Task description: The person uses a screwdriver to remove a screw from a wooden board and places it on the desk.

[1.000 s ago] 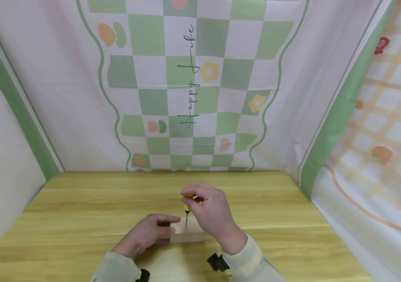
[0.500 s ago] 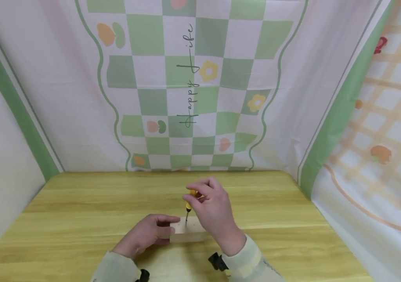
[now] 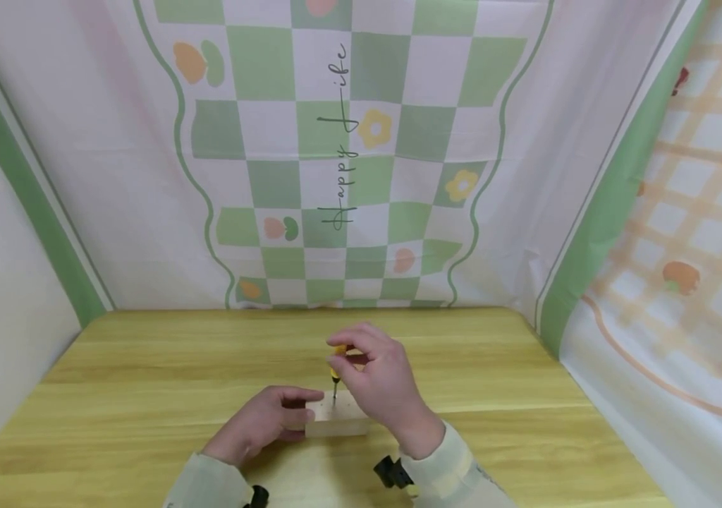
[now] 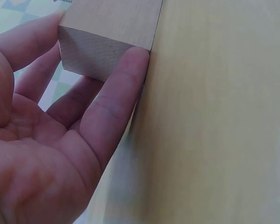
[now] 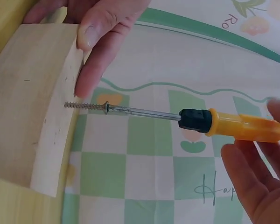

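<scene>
A pale wooden block [image 3: 337, 427] lies on the table in front of me, with small dark holes in its top. My left hand [image 3: 266, 422] holds its left end; in the left wrist view the fingertips press the block's end face and edges [image 4: 95, 53]. Above the block, my right hand [image 3: 386, 377] pinches the yellow handle of a screwdriver [image 5: 245, 127] between thumb and fingers. The right wrist view shows the screwdriver's tip seated in the head of a long screw [image 5: 86, 106]. Only the screw's point meets the wood; most of its thread is exposed.
The wood-grain table [image 3: 145, 367] stretches around both hands. Behind it hangs a green-and-white checked cloth [image 3: 323, 183], with more printed cloth at the sides. Black camera mounts [image 3: 393, 471] sit at the wrists.
My right hand shifted slightly right and then back left, its fingers turning on the screwdriver handle. The screwdriver leaned a little and is straighter now. The left hand and block stay still.
</scene>
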`<action>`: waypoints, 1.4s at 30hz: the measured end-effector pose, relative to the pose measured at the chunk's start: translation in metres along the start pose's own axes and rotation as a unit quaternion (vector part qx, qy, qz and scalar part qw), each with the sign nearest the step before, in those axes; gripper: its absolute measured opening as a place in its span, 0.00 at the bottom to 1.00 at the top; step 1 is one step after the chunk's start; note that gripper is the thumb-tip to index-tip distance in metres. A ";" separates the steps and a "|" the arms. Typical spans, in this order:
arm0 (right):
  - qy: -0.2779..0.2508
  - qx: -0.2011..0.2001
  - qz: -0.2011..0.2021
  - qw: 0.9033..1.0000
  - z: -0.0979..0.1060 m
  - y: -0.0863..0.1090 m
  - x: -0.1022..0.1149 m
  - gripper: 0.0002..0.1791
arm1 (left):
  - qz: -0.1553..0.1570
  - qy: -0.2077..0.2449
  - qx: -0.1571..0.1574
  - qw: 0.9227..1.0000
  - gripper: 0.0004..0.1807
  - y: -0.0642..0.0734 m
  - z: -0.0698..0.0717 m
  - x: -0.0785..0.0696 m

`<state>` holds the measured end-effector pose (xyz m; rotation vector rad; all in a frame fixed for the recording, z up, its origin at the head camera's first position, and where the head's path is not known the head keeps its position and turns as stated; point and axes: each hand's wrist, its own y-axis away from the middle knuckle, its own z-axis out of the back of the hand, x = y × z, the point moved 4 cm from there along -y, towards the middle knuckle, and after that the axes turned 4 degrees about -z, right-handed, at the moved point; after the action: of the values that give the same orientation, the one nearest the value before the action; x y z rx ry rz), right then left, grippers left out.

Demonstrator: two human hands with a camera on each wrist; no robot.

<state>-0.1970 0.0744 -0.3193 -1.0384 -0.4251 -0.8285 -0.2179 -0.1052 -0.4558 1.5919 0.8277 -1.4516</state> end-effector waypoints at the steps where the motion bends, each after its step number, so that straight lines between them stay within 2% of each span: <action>1: -0.003 0.002 -0.002 1.000 0.000 0.000 0.000 0.11 | 0.001 -0.001 0.000 1.000 0.23 0.000 0.000 0.000; 9: -0.003 0.036 -0.007 0.999 -0.004 0.000 0.002 0.14 | 0.000 0.004 0.002 1.000 0.23 0.000 0.000 0.001; 16: 0.021 0.031 -0.009 0.999 -0.004 0.000 0.003 0.08 | -0.005 0.006 0.001 1.000 0.23 0.000 0.001 0.001; 21: 0.011 0.073 -0.011 0.997 -0.006 0.000 0.002 0.13 | -0.006 0.003 -0.002 1.000 0.23 0.000 0.001 0.000; 23: 0.025 0.082 -0.009 0.996 -0.007 0.001 0.001 0.14 | -0.005 0.001 -0.002 1.000 0.23 0.000 0.001 0.000; 25: 0.050 0.074 -0.005 0.996 -0.007 0.002 0.001 0.14 | -0.004 -0.001 -0.001 1.000 0.23 0.000 0.000 0.000; 28: 0.093 0.039 0.000 0.995 -0.005 0.001 0.001 0.15 | 0.000 0.002 -0.001 1.000 0.23 -0.001 0.000 0.001; 31: 0.109 0.006 0.002 0.994 -0.002 0.000 0.000 0.15 | -0.001 0.006 0.001 1.000 0.23 -0.002 0.000 0.001; 33: 0.115 -0.002 0.008 0.993 -0.001 0.000 0.000 0.16 | -0.003 0.007 0.001 1.000 0.23 -0.002 0.000 0.002; 37: 0.112 0.013 0.015 0.994 -0.001 0.001 0.000 0.19 | -0.005 0.003 0.001 1.000 0.23 -0.002 0.000 0.003; 42: 0.077 0.041 -0.006 0.996 -0.002 0.003 0.000 0.18 | -0.002 0.004 -0.001 1.000 0.23 -0.002 0.000 0.004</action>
<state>-0.1949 0.0732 -0.3221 -0.8905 -0.3313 -0.8876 -0.2192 -0.1049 -0.4601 1.5964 0.8364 -1.4475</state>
